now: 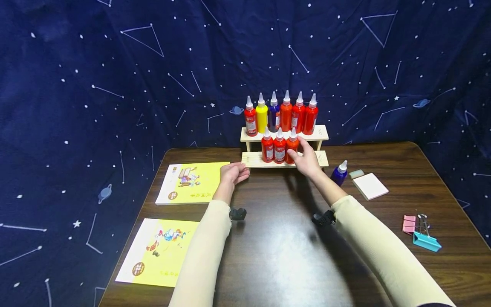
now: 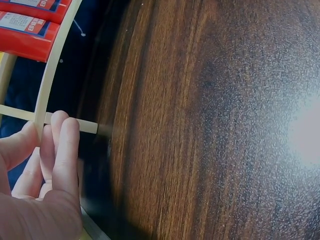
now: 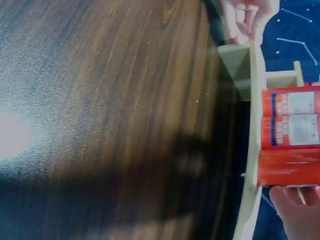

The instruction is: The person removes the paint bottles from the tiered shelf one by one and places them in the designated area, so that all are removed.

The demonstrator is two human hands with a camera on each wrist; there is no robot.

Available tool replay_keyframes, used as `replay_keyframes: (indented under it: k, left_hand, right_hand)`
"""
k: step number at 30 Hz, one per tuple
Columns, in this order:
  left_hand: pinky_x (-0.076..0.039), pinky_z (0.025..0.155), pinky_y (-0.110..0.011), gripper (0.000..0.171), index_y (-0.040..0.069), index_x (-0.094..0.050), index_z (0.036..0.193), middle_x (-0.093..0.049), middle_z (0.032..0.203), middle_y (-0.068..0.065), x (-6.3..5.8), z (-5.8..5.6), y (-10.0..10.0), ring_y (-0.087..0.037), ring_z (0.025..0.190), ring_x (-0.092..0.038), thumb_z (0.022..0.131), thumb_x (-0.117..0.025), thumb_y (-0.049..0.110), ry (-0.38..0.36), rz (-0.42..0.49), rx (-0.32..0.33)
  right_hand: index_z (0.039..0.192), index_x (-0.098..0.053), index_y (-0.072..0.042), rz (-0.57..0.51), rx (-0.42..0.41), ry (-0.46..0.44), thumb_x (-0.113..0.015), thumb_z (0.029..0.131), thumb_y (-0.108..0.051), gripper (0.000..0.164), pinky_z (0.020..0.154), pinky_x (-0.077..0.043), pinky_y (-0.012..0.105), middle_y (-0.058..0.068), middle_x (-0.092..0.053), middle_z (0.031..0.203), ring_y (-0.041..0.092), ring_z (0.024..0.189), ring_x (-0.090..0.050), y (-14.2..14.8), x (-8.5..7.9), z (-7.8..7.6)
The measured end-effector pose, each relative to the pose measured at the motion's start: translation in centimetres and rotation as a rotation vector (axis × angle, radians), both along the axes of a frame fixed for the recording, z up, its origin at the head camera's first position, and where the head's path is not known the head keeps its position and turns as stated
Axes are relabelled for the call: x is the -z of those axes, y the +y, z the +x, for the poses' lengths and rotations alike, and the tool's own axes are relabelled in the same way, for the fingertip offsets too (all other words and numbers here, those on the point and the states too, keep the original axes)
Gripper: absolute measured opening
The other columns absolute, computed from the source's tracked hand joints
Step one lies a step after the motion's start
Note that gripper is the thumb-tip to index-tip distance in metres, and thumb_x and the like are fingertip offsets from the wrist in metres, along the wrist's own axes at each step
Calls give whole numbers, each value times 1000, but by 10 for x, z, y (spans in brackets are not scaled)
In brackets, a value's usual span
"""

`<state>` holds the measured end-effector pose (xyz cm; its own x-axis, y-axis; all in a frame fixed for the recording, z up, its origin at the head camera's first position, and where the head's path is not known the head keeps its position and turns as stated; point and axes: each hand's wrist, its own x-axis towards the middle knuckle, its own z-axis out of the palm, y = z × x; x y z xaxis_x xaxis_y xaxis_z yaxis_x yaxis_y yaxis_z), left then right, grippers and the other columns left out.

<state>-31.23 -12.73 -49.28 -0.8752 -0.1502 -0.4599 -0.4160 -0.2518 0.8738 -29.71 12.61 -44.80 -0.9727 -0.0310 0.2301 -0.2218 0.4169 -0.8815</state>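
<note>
A two-tier wooden rack (image 1: 251,160) stands at the table's back, with paint bottles on both shelves. My left hand (image 1: 232,172) is at the lower shelf's left end. In the left wrist view, its thumb and fingers (image 2: 67,150) pinch the shelf edge (image 2: 54,65). On the lower shelf stand three red bottles (image 1: 267,150) side by side. My right hand (image 1: 308,162) holds the rightmost, an orange-red bottle (image 1: 291,147), thumb in front and fingers at its right side. The upper shelf carries a row of red, yellow (image 1: 261,118) and dark blue bottles.
A dark blue bottle (image 1: 339,174) stands right of the rack, beside a small pale block (image 1: 356,174) and a white pad (image 1: 370,186). Pink and teal binder clips (image 1: 427,241) lie farther right. Two yellow-covered books (image 1: 207,183) lie at left. A starry dark cloth hangs behind.
</note>
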Motion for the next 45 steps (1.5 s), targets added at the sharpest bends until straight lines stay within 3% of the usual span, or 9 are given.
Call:
replay_keyframes:
  k: [6, 10, 17, 21, 26, 29, 34, 40, 45]
  left_hand:
    - [-60, 72, -33, 30, -3, -62, 120, -69, 106, -22, 1, -4, 1, -22, 82, -72, 91, -63, 4, -10, 6, 4]
    - [-60, 71, -32, 31, -3, -61, 121, -71, 99, -18, 1, -4, 1, -21, 78, -72, 91, -63, 3, -17, 5, 10]
    - [-59, 75, -34, 31, -1, -61, 122, -71, 88, -12, 0, -4, -2, -21, 80, -72, 91, -63, 4, -28, 12, 11]
    - [-58, 77, -35, 31, -1, -61, 122, -71, 90, -13, -1, -3, -3, -20, 79, -72, 91, -63, 4, -30, 4, 5]
    - [-59, 76, -35, 31, -1, -61, 122, -71, 88, -12, -1, -3, -2, -19, 76, -72, 91, -63, 5, -26, -5, 7]
    - [-59, 75, -34, 31, -1, -61, 122, -71, 87, -11, 1, -3, 0, -19, 76, -72, 91, -63, 5, -27, -6, 20]
    - [-59, 75, -34, 30, -1, -62, 121, -71, 90, -13, 2, -1, 0, -22, 82, -72, 91, -63, 5, -48, -4, 32]
    - [-59, 73, -33, 30, 0, -62, 122, -71, 96, -15, 1, -2, 0, -23, 86, -71, 92, -63, 6, -33, -13, 23]
    - [-59, 74, -33, 31, 0, -62, 122, -71, 99, -16, 0, -3, -1, -22, 83, -72, 92, -63, 7, -34, -12, 24]
  right_hand:
    - [137, -44, 2, -21, 31, 45, -63, 91, -6, 50, 107, -37, 47, 25, -56, 127, 37, 119, -52, 3, 6, 1]
    - [135, -46, 1, -80, 39, 38, -64, 91, -5, 49, 103, -43, 47, 25, -56, 126, 36, 118, -53, 4, 11, 8]
    - [135, -45, 6, -233, 60, -6, -63, 90, 1, 49, 99, -46, 50, 29, -54, 126, 40, 116, -53, 4, 2, 47]
    - [135, -45, 5, -223, 31, -14, -64, 89, 1, 50, 101, -45, 48, 29, -55, 125, 38, 116, -54, 12, 8, 69]
    - [136, -44, 4, -218, 4, -73, -63, 90, 0, 50, 101, -46, 41, 27, -54, 128, 34, 120, -52, 33, 18, 109]
    - [133, -47, 5, -189, 58, -69, -65, 88, 1, 48, 97, -49, 31, 27, -56, 125, 27, 114, -55, 49, 28, 132]
    - [129, -50, 8, -167, 216, -76, -66, 86, 4, 46, 86, -47, 10, 28, -58, 121, 1, 99, -55, 77, 43, 159]
    - [131, -48, 8, -135, 346, -73, -65, 88, 2, 46, 83, -43, 3, 27, -57, 122, -10, 91, -50, 101, 45, 160]
    - [130, -49, 8, -149, 387, -52, -65, 87, 6, 46, 84, -46, 6, 27, -58, 119, -7, 90, -53, 110, 47, 149]
